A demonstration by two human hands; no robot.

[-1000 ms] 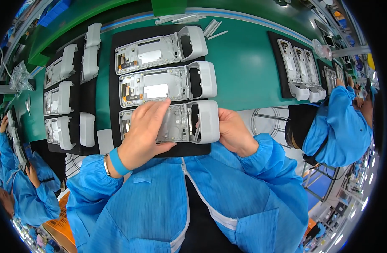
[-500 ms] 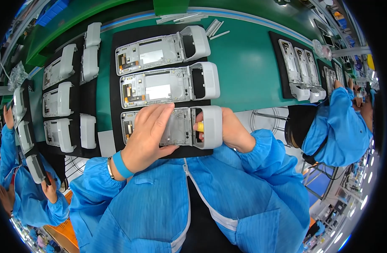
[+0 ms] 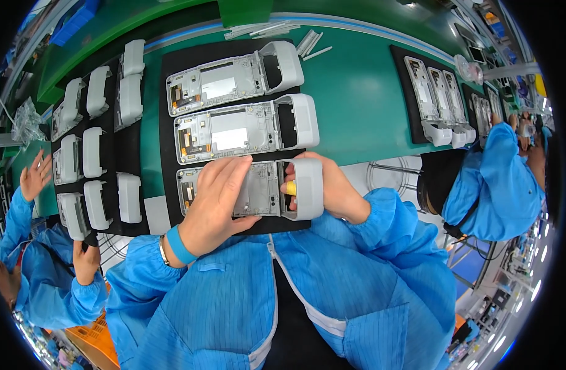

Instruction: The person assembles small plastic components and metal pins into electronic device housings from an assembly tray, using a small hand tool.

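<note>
A light grey plastic device housing [image 3: 261, 194] lies open side up at the near end of a black mat, its raised frame end to the right. Across its left half spreads my left hand [image 3: 212, 197], fingers at the far edge and thumb along the near edge, holding it. My right hand [image 3: 336, 191] wraps under the raised end from the right. Its fingertips show through the frame opening, with a small yellow piece [image 3: 291, 187] at them; whether this is a finger cover or a held thing I cannot tell. A second housing [image 3: 233, 131] and a third housing [image 3: 224, 79] lie beyond.
The black mat [image 3: 166, 71] rests on a green bench [image 3: 357, 86]. Thin white strips [image 3: 261, 29] lie at the back. Several housings [image 3: 93, 151] stand at left, beside a co-worker's hands [image 3: 35, 176]. More housings [image 3: 440, 92] lie on a mat at right; another person [image 3: 498, 191] sits there.
My hands and the near housing have barely moved. At the left, the co-worker's housings now stand on the mat, and the co-worker's lower hand has shifted right.
</note>
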